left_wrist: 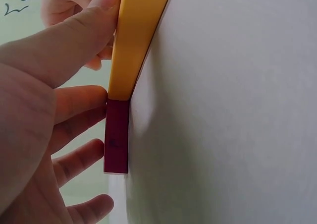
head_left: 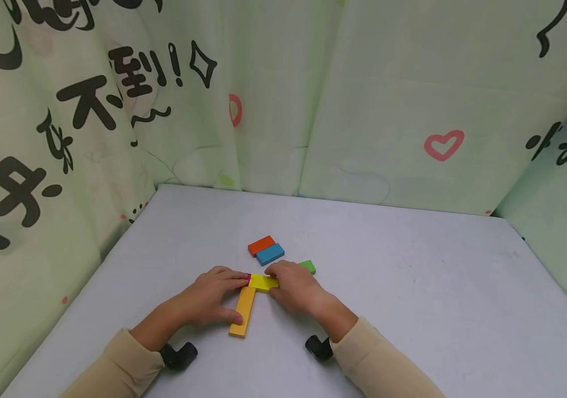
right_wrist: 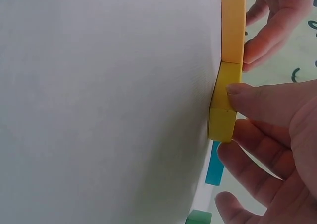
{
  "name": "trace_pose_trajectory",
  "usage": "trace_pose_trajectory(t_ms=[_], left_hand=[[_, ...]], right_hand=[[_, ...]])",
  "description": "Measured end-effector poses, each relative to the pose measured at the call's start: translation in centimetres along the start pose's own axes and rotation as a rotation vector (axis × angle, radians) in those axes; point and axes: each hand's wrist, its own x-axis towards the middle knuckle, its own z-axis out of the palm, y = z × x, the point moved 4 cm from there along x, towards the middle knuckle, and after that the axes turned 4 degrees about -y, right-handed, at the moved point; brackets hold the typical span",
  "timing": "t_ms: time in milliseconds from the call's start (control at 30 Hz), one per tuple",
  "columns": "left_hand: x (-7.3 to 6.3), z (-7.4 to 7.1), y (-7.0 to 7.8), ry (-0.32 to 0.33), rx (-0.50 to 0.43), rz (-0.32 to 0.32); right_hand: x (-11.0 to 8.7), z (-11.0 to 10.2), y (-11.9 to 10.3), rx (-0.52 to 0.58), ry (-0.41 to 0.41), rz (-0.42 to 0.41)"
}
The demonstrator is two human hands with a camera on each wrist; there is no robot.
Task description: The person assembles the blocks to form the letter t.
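A long orange block (head_left: 245, 309) lies flat on the table, its far end meeting a yellow block (head_left: 262, 283) set crosswise. My left hand (head_left: 209, 298) touches the orange block with its thumb, while its fairly straight fingers rest against a magenta block (left_wrist: 117, 137) at the far end. Only a sliver of that magenta block shows in the head view, beside the yellow one. With thumb and fingers, my right hand (head_left: 297, 287) pinches the yellow block's right part. In the right wrist view the thumb (right_wrist: 247, 97) lies on the yellow block's side.
Beyond the hands, a red-orange block (head_left: 261, 245) and a blue block (head_left: 271, 254) lie side by side. A green block (head_left: 308, 267) is partly hidden behind the right hand. The white table (head_left: 413, 287) ends at printed curtains (head_left: 363, 110) at the back and sides.
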Motion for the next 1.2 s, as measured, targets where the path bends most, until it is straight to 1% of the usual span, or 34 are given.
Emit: trace_pose_trajectory(t_ms=[233, 433, 633, 900, 1100, 1200], left_hand=[[0.0, -0.2, 0.3, -0.015, 0.04, 0.017], [0.0, -0.2, 0.4, -0.027, 0.065, 0.009], [-0.1, -0.2, 0.6, -0.03, 0.09, 0.023], [-0.2, -0.3, 1.1, -0.058, 0.08, -0.004], [-0.2, -0.4, 1.3, -0.057, 0.101, 0.0], [-0.3, -0.4, 1.3, -0.06, 0.093, -0.002]], right_hand=[[0.0, 0.0, 0.0, 0.004, -0.004, -0.001], [-0.1, -0.1, -0.1, 0.0, 0.003, -0.006], [-0.1, -0.1, 0.0, 0.01, 0.002, -0.01], [-0.1, -0.1, 0.3, 0.017, -0.001, 0.0], [-0.2, -0.9, 0.8, 0.017, 0.025, 0.025], [-0.1, -1.5, 1.2, 0.007, 0.044, 0.044]])
